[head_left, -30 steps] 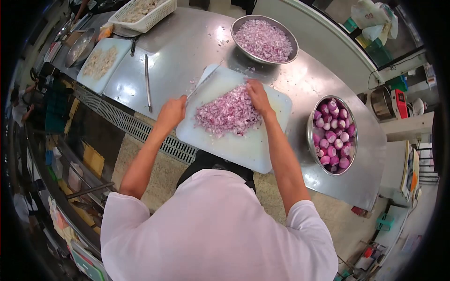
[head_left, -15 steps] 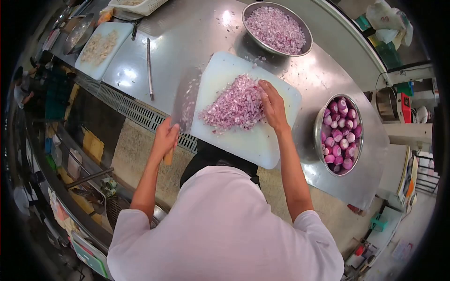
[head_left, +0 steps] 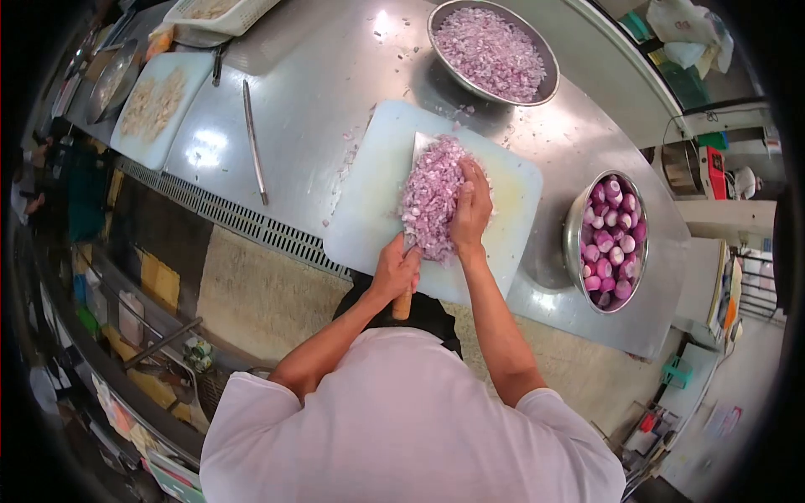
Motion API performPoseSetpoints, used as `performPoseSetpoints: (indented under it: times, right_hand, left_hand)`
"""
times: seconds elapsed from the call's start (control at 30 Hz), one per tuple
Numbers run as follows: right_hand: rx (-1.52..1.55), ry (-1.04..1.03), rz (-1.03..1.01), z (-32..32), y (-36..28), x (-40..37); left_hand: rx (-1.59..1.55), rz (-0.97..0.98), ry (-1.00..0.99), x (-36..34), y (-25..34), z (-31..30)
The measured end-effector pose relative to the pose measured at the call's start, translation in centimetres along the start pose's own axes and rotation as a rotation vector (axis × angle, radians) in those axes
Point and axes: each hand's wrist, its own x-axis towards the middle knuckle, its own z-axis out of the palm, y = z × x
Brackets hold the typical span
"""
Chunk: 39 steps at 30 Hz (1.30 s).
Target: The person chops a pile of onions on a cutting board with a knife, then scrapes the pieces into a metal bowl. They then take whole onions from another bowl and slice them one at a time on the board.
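Observation:
My left hand (head_left: 394, 270) is wrapped round the wooden handle of a cleaver (head_left: 402, 305). A heap of chopped red onion (head_left: 432, 197) covers most of the blade, and only its pale far edge shows. Against the right side of the heap rests my right hand (head_left: 472, 208), fingers stretched out and slightly cupped. Both hands are over a white cutting board (head_left: 518, 189), which lies at the near edge of the steel table. Beyond it stands a steel bowl (head_left: 553, 82) full of chopped onion. A second steel bowl (head_left: 573, 243), to the right, holds whole peeled red onions (head_left: 618, 243).
Toward the left lie a sharpening steel or similar metal rod (head_left: 253, 142) and another white board (head_left: 180, 99) with pale chopped pieces. A white basket (head_left: 245, 18) stands at the back left. A slotted drain (head_left: 243, 220) runs along the floor.
The cleaver has moved from the board's left side to the right, against the onion. The spread pile is now gathered narrower between the blade and my right hand.

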Motion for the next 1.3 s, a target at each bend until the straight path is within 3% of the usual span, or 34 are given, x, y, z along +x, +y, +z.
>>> performPoseSetpoints:
  times: [0.27,0.6,0.73,0.87,0.93,1.0,1.07,1.13,1.23,1.3]
  right_hand:
    - [0.267,0.168,0.152,0.5,-3.1,0.7]
    - [0.460,0.262,0.121,-2.2,-8.2,9.7]
    - [0.440,0.283,0.107,-3.0,-5.9,18.7]
    - [0.380,0.229,0.144,-3.4,-0.8,27.3]
    - [0.101,0.253,0.149,-3.3,2.7,28.9]
    - [0.091,0.302,0.081,-4.3,4.8,26.4]
    - [0.128,0.317,0.023,-6.2,5.1,21.9]
    - [0.179,0.205,0.066,-8.5,4.5,14.7]
    - [0.030,-0.005,0.088,-8.8,6.3,2.8]
    - [-0.053,-0.043,0.085,-7.0,6.8,-1.1]
  left_hand:
    - [-0.035,-0.134,-0.034,-0.9,4.1,-1.6]
    - [0.040,-0.046,0.057,-0.4,15.5,2.6]
    - [0.126,0.133,0.122,5.7,20.3,6.4]
    - [0.253,0.311,0.198,16.8,22.6,9.1]
    - [0.336,0.300,0.235,20.4,22.9,9.0]
    - [0.772,0.362,0.335,22.1,22.5,8.0]
    - [0.801,0.544,0.456,19.2,20.7,6.1]
    - [0.666,0.591,0.368,13.4,19.3,3.1]
    - [0.992,0.327,0.277,6.0,17.8,-3.1]
    - [1.152,0.286,0.256,4.3,17.0,-5.6]
